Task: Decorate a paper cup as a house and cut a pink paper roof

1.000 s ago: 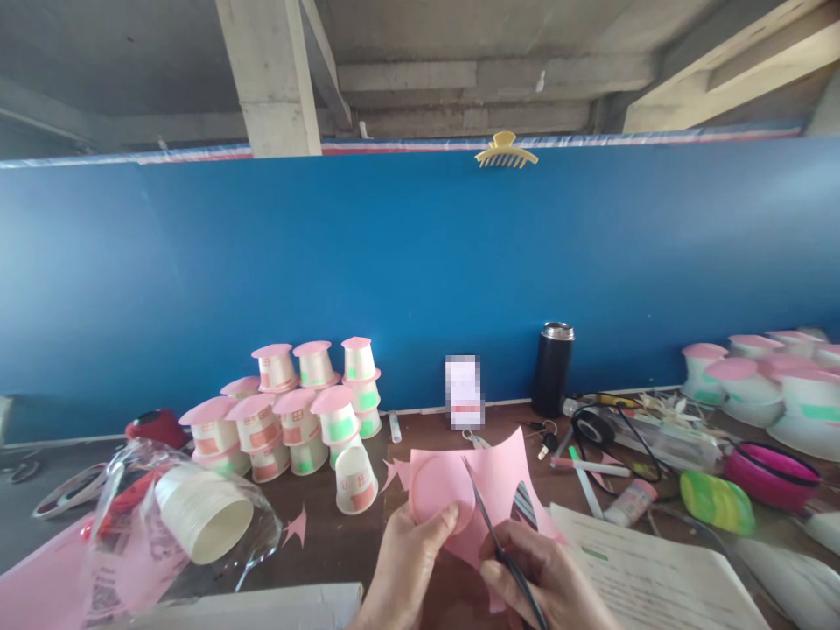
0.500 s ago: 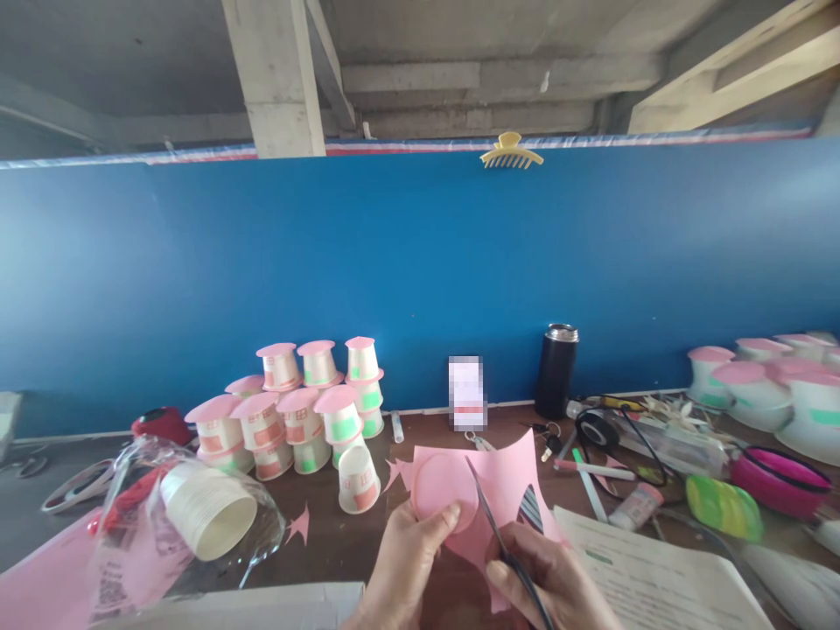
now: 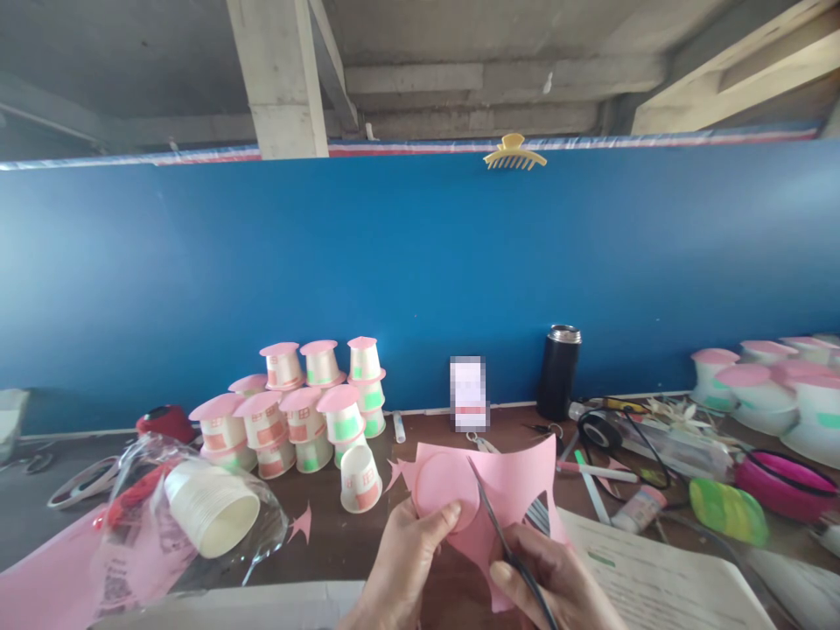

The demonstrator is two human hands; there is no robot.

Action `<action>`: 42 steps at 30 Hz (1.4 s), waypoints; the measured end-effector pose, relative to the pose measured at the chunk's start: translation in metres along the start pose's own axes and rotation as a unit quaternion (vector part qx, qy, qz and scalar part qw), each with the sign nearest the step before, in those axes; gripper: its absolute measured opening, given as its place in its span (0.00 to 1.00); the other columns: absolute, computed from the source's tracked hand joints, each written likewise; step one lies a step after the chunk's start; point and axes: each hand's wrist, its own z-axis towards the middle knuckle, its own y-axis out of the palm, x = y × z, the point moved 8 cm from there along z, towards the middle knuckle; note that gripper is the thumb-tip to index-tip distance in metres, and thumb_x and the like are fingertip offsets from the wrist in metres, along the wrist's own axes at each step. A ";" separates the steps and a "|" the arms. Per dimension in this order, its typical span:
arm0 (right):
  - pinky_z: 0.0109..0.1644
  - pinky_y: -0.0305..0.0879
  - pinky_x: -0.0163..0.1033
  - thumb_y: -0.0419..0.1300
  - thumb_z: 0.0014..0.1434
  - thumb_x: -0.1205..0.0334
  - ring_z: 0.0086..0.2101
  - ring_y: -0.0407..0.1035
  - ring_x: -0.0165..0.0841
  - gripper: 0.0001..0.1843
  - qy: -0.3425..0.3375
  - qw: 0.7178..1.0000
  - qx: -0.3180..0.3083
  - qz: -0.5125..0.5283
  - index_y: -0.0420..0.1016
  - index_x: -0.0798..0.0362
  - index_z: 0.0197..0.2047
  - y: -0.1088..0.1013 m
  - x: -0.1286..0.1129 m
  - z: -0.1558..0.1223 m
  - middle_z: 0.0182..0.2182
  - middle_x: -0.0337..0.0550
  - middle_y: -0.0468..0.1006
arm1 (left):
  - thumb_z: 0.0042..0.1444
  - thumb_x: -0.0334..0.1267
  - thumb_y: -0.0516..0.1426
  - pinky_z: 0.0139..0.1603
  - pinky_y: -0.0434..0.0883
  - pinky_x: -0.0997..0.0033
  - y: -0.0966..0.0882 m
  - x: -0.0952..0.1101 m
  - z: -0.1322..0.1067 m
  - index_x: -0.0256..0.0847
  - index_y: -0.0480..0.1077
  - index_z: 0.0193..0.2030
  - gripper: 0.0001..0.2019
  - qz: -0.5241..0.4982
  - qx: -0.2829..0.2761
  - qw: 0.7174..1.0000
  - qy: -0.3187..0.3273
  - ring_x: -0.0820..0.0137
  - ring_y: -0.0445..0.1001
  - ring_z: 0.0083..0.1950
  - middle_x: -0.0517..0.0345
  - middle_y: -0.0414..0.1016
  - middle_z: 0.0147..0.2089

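My left hand (image 3: 403, 560) pinches a sheet of pink paper (image 3: 518, 494) with its thumb pressed on a round, partly cut disc (image 3: 444, 487). My right hand (image 3: 557, 586) grips black scissors (image 3: 502, 542); their blades run along the right edge of the disc, cutting into the pink paper. Both hands hover low over the brown table (image 3: 341, 542), near its front edge.
Stacked paper cups with pink lids (image 3: 302, 407) stand at the left by the blue wall, one loose cup (image 3: 360, 479) in front. A bag of white cups (image 3: 206, 516) lies at left. A black flask (image 3: 557, 372), tape, pens, a green case (image 3: 727, 512), an open booklet (image 3: 656, 577) lie at right.
The pink paper has turned slightly in my left hand and the scissors have moved a little further along the disc's edge. The view has shifted slightly.
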 end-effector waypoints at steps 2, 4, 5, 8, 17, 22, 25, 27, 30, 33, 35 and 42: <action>0.18 0.49 0.29 0.56 0.54 0.31 0.17 0.58 0.23 0.30 0.000 1.000 -0.001 0.007 0.63 0.52 0.26 0.001 0.000 0.000 0.15 0.31 0.62 | 0.50 0.39 0.65 0.24 0.53 0.77 -0.001 0.000 0.000 0.36 0.71 0.25 0.11 0.009 -0.001 1.000 0.000 0.79 0.53 0.21 0.67 0.62 0.18; 0.18 0.49 0.29 0.56 0.54 0.31 0.17 0.58 0.23 0.30 0.000 1.000 0.002 0.007 0.63 0.52 0.26 0.001 0.001 0.000 0.15 0.31 0.61 | 0.50 0.41 0.65 0.24 0.53 0.77 -0.003 -0.001 0.001 0.35 0.71 0.25 0.12 0.027 0.009 1.000 -0.002 0.79 0.53 0.21 0.67 0.61 0.18; 0.18 0.49 0.29 0.56 0.53 0.31 0.17 0.58 0.23 0.30 0.002 1.000 0.005 0.008 0.63 0.52 0.26 0.001 0.002 0.000 0.16 0.31 0.62 | 0.49 0.41 0.65 0.24 0.53 0.77 -0.004 -0.002 0.001 0.35 0.71 0.25 0.12 0.037 0.013 0.999 -0.002 0.79 0.54 0.21 0.67 0.62 0.18; 0.17 0.48 0.29 0.56 0.53 0.31 0.16 0.58 0.23 0.30 0.008 1.000 0.011 0.014 0.64 0.52 0.27 0.001 0.004 0.000 0.17 0.32 0.62 | 0.48 0.43 0.66 0.24 0.53 0.76 -0.008 -0.003 0.003 0.35 0.72 0.27 0.13 0.053 0.022 0.998 -0.001 0.78 0.55 0.22 0.66 0.62 0.19; 0.19 0.50 0.29 0.58 0.51 0.30 0.17 0.58 0.23 0.30 0.019 0.999 -0.009 0.027 0.65 0.52 0.26 0.001 -0.005 -0.001 0.15 0.31 0.62 | 0.47 0.44 0.66 0.24 0.52 0.75 -0.014 -0.001 0.004 0.35 0.71 0.25 0.14 0.093 0.038 0.995 0.011 0.78 0.54 0.21 0.67 0.60 0.18; 0.19 0.51 0.29 0.58 0.52 0.31 0.18 0.59 0.24 0.30 0.017 0.999 -0.008 0.027 0.66 0.53 0.26 0.001 -0.009 -0.002 0.16 0.32 0.63 | 0.47 0.44 0.66 0.25 0.52 0.75 -0.011 0.002 0.002 0.36 0.69 0.24 0.15 0.093 0.036 0.995 0.013 0.78 0.54 0.22 0.67 0.60 0.19; 0.19 0.50 0.29 0.58 0.52 0.31 0.17 0.58 0.23 0.29 0.019 0.999 -0.013 0.036 0.66 0.52 0.27 0.002 -0.009 -0.003 0.16 0.31 0.63 | 0.47 0.44 0.66 0.24 0.51 0.75 -0.009 0.005 0.000 0.36 0.69 0.23 0.15 0.094 0.032 0.995 0.008 0.78 0.53 0.22 0.67 0.59 0.18; 0.18 0.50 0.29 0.57 0.52 0.31 0.16 0.58 0.23 0.29 0.024 0.999 -0.019 0.045 0.65 0.52 0.28 0.004 -0.007 -0.003 0.15 0.31 0.62 | 0.47 0.43 0.66 0.24 0.52 0.75 -0.006 0.007 -0.001 0.36 0.69 0.23 0.15 0.085 0.026 0.996 0.006 0.78 0.53 0.22 0.67 0.59 0.18; 0.18 0.50 0.29 0.57 0.53 0.31 0.16 0.58 0.23 0.30 0.016 0.999 -0.023 0.044 0.65 0.52 0.27 0.004 -0.008 -0.002 0.16 0.30 0.62 | 0.47 0.42 0.66 0.24 0.54 0.76 -0.001 0.010 -0.004 0.36 0.70 0.23 0.14 0.059 0.018 0.998 0.005 0.79 0.54 0.21 0.67 0.59 0.18; 0.18 0.51 0.28 0.57 0.53 0.31 0.16 0.59 0.23 0.29 0.016 0.999 -0.030 0.039 0.65 0.52 0.28 0.004 -0.009 -0.003 0.15 0.30 0.62 | 0.47 0.42 0.67 0.24 0.56 0.76 0.003 0.010 -0.005 0.36 0.70 0.21 0.14 0.033 0.010 0.999 0.001 0.79 0.53 0.21 0.68 0.60 0.17; 0.18 0.52 0.28 0.57 0.53 0.31 0.16 0.59 0.23 0.29 0.021 0.998 -0.035 0.041 0.66 0.52 0.28 0.005 -0.009 -0.003 0.15 0.30 0.62 | 0.46 0.41 0.67 0.25 0.57 0.76 0.003 0.009 -0.005 0.36 0.70 0.20 0.14 0.025 0.006 1.000 -0.002 0.79 0.53 0.20 0.68 0.60 0.17; 0.18 0.50 0.28 0.58 0.54 0.33 0.16 0.60 0.23 0.28 0.018 0.999 -0.034 0.038 0.66 0.53 0.27 0.004 -0.007 -0.003 0.15 0.31 0.62 | 0.48 0.41 0.66 0.24 0.55 0.77 0.002 0.008 -0.003 0.35 0.69 0.20 0.14 0.015 -0.005 1.000 -0.003 0.80 0.53 0.20 0.67 0.60 0.17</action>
